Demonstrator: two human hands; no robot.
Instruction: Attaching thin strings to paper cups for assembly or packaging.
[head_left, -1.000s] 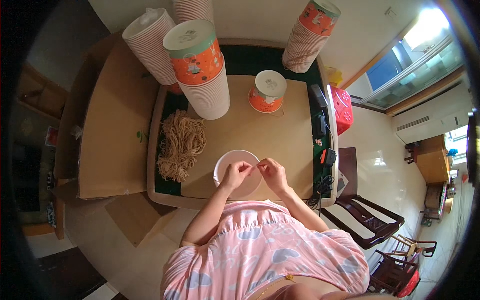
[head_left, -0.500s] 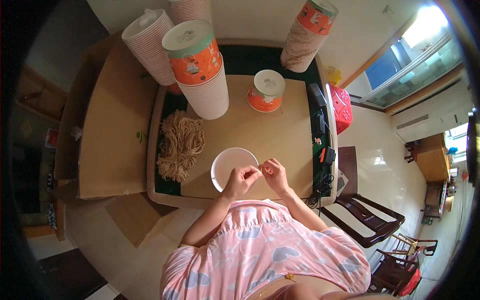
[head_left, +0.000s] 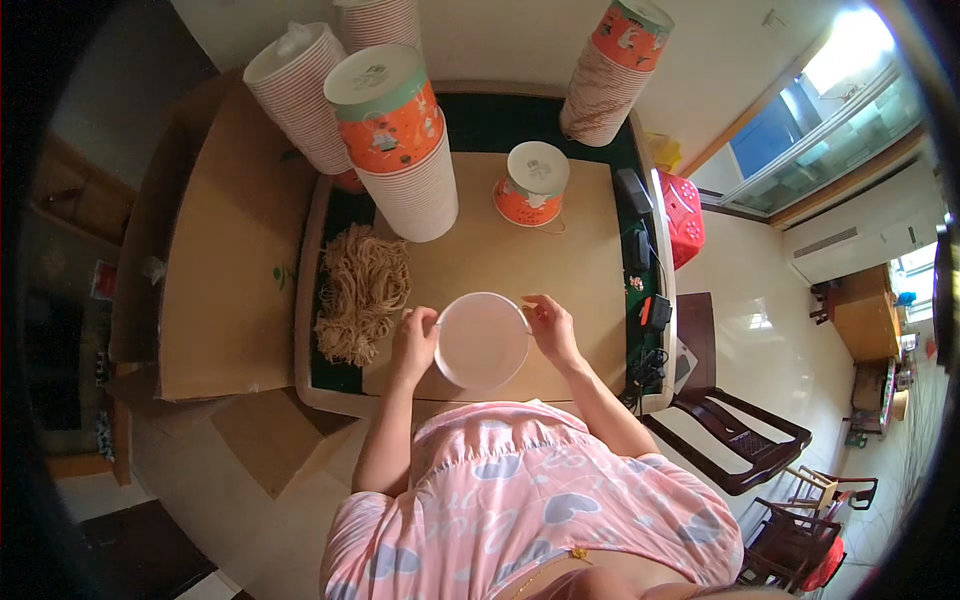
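A white paper cup, seen from above as a round rim, sits between my hands near the front edge of the brown table. My left hand grips its left side and my right hand holds its right side, with a thin handle cord at the rim. A pile of tan cords lies just left of my left hand.
Tall stacks of orange-and-white paper cups stand at the back left, another stack at the back right. A single finished orange cup stands mid-table. Dark gadgets and cables line the right edge. A dark wooden chair is at right.
My hands were close together at the cup's near rim, working something small. They have now spread apart to either side of the cup, which has shifted slightly right and nearer.
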